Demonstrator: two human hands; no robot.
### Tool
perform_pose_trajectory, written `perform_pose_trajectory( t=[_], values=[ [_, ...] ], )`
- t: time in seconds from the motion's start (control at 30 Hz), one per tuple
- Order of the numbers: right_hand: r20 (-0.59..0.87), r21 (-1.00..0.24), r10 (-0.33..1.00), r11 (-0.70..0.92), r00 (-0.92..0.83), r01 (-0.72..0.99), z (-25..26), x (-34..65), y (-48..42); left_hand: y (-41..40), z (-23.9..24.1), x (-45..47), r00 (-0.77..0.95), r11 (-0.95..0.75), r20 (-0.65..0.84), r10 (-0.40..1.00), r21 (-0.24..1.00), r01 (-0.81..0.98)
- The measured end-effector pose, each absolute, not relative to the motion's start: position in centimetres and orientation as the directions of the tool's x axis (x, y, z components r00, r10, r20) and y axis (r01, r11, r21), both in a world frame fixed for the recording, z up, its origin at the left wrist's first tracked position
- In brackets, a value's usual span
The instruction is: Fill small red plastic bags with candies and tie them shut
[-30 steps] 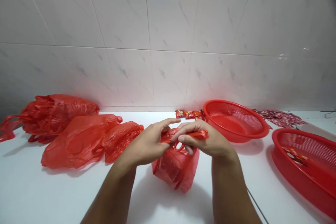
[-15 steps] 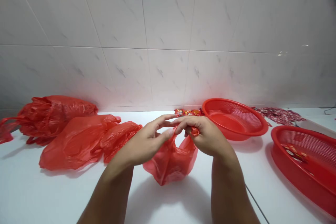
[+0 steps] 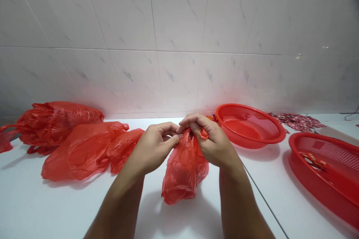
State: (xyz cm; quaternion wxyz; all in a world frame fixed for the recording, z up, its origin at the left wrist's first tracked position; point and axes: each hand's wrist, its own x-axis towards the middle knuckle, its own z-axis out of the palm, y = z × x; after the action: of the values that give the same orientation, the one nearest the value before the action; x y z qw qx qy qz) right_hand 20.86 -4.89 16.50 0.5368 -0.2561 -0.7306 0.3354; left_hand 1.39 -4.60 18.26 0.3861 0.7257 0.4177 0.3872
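Note:
A small filled red plastic bag [image 3: 182, 171] hangs over the white counter [image 3: 42, 205] in the middle of the view. My left hand [image 3: 153, 149] pinches the bag's top from the left, fingers curled. My right hand [image 3: 209, 142] grips the twisted handles from the right, with a bit of red plastic sticking out between its fingers. Both hands meet above the bag. What is inside the bag is hidden.
Three more filled red bags [image 3: 84, 149] lie at the left against the tiled wall. A round red basket [image 3: 249, 125] stands right of my hands. A second red basket [image 3: 325, 168] with a few packets is at the far right. Patterned wrappers [image 3: 297, 121] lie behind.
My left fingers have closed from stretched out to a pinch on the bag's top. The bag has been drawn up and narrowed, and hangs more upright than before.

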Motion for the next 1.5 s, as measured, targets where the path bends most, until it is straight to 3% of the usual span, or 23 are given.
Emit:
perform_pose_trajectory(
  t=[0.13, 0.27, 0.4, 0.53, 0.63, 0.73, 0.83, 0.93, 1.07, 1.2, 1.4, 1.5],
  values=[
    [0.580, -0.803, 0.783, 0.596, -0.225, 0.002, 16.4, 20.6, -4.8, -5.1, 18.7, 1.1, 0.359, -0.393, 0.259, 0.897, 0.839, 0.376],
    [0.500, -0.814, 0.864, 0.492, -0.060, 0.308, 15.1, 22.2, -3.0, -5.6, 19.1, -0.3, 0.348, -0.431, 0.262, 0.900, 0.657, 0.619],
    [0.251, -0.807, 0.967, 0.234, -0.044, 0.542, 13.0, 25.7, -0.9, -5.2, 19.3, -2.7, 0.182, -0.237, 0.166, 0.969, 0.426, 0.873],
    [0.103, -0.800, 0.993, 0.052, 0.050, 0.598, 11.7, 28.5, -0.2, -4.7, 19.6, -4.2, 0.082, -0.111, 0.091, 0.992, 0.382, 0.918],
    [0.098, -0.858, 0.992, 0.045, 0.077, 0.511, 12.0, 28.7, -0.6, -4.9, 19.8, -4.0, 0.080, -0.127, 0.129, 0.988, 0.415, 0.901],
    [0.187, -0.964, 0.981, 0.174, 0.045, 0.201, 13.4, 27.2, -1.5, -5.6, 19.7, -2.6, 0.110, -0.224, 0.244, 0.963, 0.510, 0.830],
    [0.193, -0.981, 0.967, 0.193, -0.165, -0.017, 14.6, 24.7, -2.7, -6.2, 19.5, -0.8, 0.179, -0.388, 0.384, 0.906, 0.583, 0.713],
    [0.103, -0.992, 0.907, 0.126, -0.408, 0.030, 15.0, 22.4, -3.4, -6.6, 19.3, 0.6, 0.201, -0.452, 0.436, 0.877, 0.610, 0.651],
    [0.062, -0.995, 0.862, 0.092, -0.503, 0.035, 14.8, 20.8, -3.2, -6.4, 19.1, 1.1, 0.205, -0.450, 0.421, 0.884, 0.640, 0.623],
    [0.151, -0.988, 0.851, 0.118, -0.504, -0.097, 15.1, 20.9, -3.0, -6.3, 18.7, 0.8, 0.231, -0.427, 0.361, 0.903, 0.711, 0.558],
    [0.296, -0.938, 0.845, 0.169, -0.445, -0.302, 15.9, 21.9, -3.8, -7.7, 18.4, 3.0, 0.386, -0.334, 0.124, 0.914, 0.770, 0.544],
    [0.325, -0.925, 0.852, 0.196, -0.411, -0.327, 16.1, 22.3, -4.1, -8.5, 18.2, 4.8, 0.399, -0.333, 0.137, 0.907, 0.813, 0.478]
  ],
)
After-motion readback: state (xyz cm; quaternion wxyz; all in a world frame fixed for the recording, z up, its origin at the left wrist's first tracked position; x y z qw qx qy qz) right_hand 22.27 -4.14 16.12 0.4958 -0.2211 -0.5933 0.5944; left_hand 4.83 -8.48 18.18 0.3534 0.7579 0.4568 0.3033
